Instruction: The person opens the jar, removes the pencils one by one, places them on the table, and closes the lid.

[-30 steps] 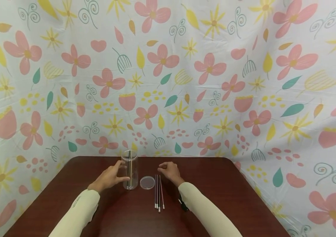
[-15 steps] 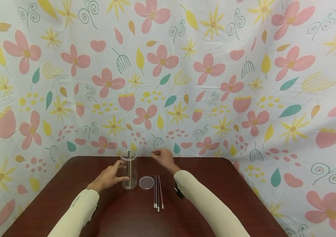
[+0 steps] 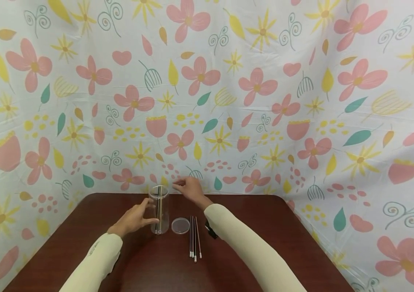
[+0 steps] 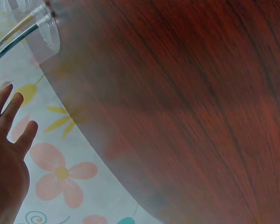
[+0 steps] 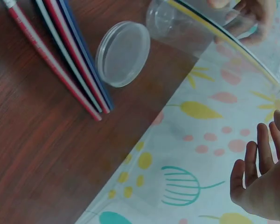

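Note:
A tall clear jar point(image 3: 165, 217) stands upright on the table, with a yellow pencil point(image 5: 245, 58) and a dark pencil point(image 4: 23, 38) inside. My left hand point(image 3: 131, 218) holds it from the left, thumb at the near side and fingers at the far side. My right hand point(image 3: 191, 189) is raised beyond the table's far edge in the head view, right of the jar's rim. Its fingers point(image 5: 263, 147) are loosely extended in the right wrist view, and no object shows in them. Right of the jar lies a round clear lid point(image 3: 181, 226).
Several pencils point(image 3: 195, 239), red, blue and dark, lie side by side right of the lid, eraser ends toward me. The dark red wooden table point(image 3: 148, 267) ends at a flower-patterned curtain point(image 3: 207, 101).
My right hand has risen and moved left from beside the pencils toward the jar's rim. The left hand, jar, lid and pencils keep their places.

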